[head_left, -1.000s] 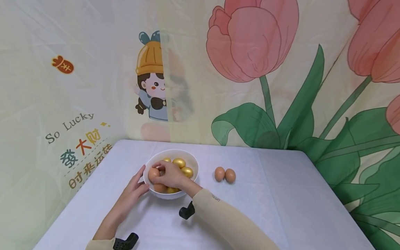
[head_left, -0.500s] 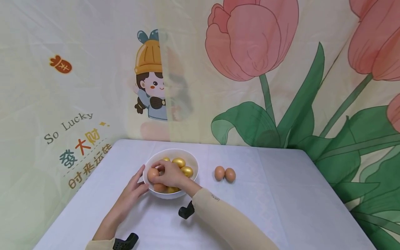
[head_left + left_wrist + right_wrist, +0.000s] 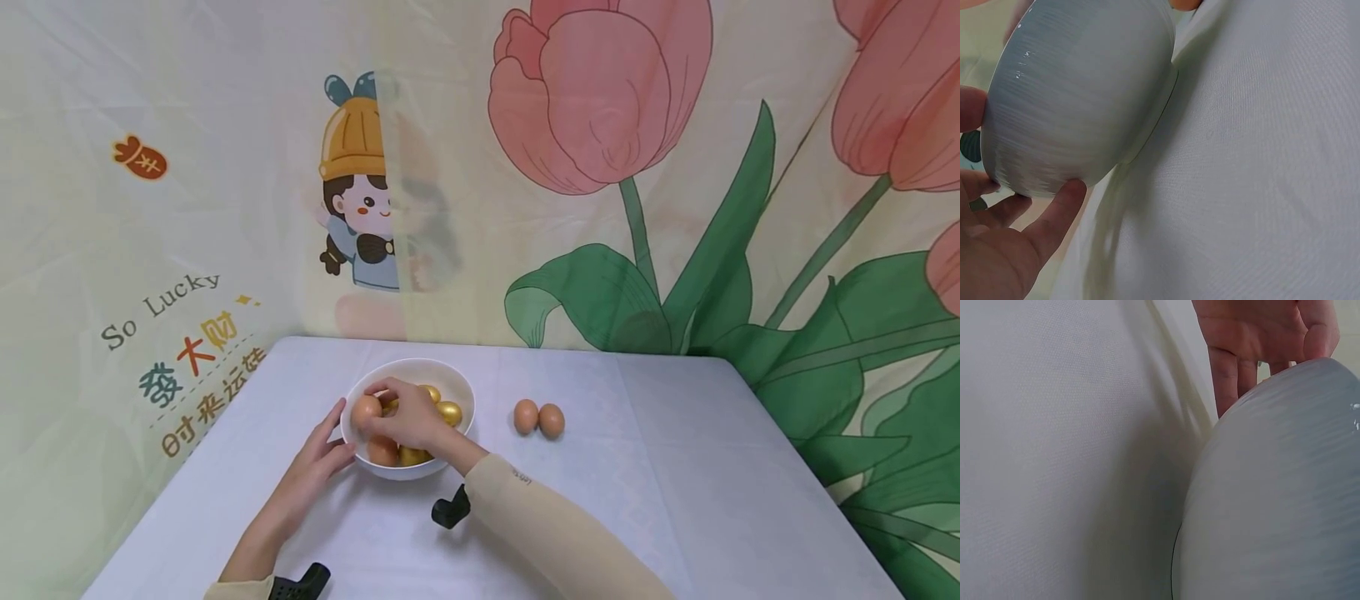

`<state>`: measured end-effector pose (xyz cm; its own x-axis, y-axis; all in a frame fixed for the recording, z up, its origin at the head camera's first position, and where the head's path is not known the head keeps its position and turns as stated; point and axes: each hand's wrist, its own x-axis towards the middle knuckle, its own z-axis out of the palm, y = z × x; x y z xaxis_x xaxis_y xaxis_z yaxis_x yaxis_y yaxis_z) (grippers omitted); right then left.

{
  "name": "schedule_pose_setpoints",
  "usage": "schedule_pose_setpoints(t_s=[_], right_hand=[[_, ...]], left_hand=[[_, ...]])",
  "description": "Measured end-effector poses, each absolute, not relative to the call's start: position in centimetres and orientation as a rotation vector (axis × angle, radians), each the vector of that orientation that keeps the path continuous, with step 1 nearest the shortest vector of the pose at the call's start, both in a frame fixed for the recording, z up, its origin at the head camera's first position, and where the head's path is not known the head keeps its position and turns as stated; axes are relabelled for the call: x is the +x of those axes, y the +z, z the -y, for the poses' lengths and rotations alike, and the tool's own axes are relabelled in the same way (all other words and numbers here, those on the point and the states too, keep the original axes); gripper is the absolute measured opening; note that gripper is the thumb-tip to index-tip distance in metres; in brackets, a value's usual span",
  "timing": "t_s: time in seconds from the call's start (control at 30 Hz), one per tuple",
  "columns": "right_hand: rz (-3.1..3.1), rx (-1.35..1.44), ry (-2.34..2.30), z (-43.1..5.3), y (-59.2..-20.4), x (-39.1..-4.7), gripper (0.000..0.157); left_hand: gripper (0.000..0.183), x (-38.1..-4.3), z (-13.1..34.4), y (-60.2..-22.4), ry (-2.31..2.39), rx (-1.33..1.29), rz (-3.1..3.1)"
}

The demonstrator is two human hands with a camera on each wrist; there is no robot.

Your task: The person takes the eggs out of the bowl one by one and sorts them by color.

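Observation:
My right hand (image 3: 408,415) reaches into a white bowl (image 3: 438,369) and pinches a brown egg (image 3: 366,412) near its left rim. Below that egg lies another brown egg (image 3: 382,451). Gold eggs (image 3: 449,412) fill other parts of the bowl, some partly covered by my right hand. With fairly straight fingers, my left hand (image 3: 318,458) touches the bowl's outer left side. The left wrist view shows the fingers of my left hand (image 3: 1007,250) against the bowl wall (image 3: 1085,94). Only the bowl's outside (image 3: 1279,487) shows in the right wrist view, so the held egg is hidden there.
Two brown eggs (image 3: 538,418) lie side by side on the white-covered table (image 3: 600,483), right of the bowl. Behind the table hangs a cloth backdrop (image 3: 457,167) printed with tulips and a cartoon figure.
My right hand has risen slightly with the brown egg, now covering the gold egg at the back left. My left hand stays at the bowl. The head view has shifted a little.

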<state>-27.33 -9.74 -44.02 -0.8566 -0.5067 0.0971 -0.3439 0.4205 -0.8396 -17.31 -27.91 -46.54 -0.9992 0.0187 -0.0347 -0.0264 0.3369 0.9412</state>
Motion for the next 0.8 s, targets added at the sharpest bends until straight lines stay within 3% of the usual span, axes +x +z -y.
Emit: schedule_pose_setpoints(t_s=[0.8], right_hand=[[-2.454, -0.793, -1.429, 6.1, -41.9, -25.8, 0.04]], left_hand=[[0.078, -17.5, 28.0, -46.6, 1.813, -0.039, -2.506]])
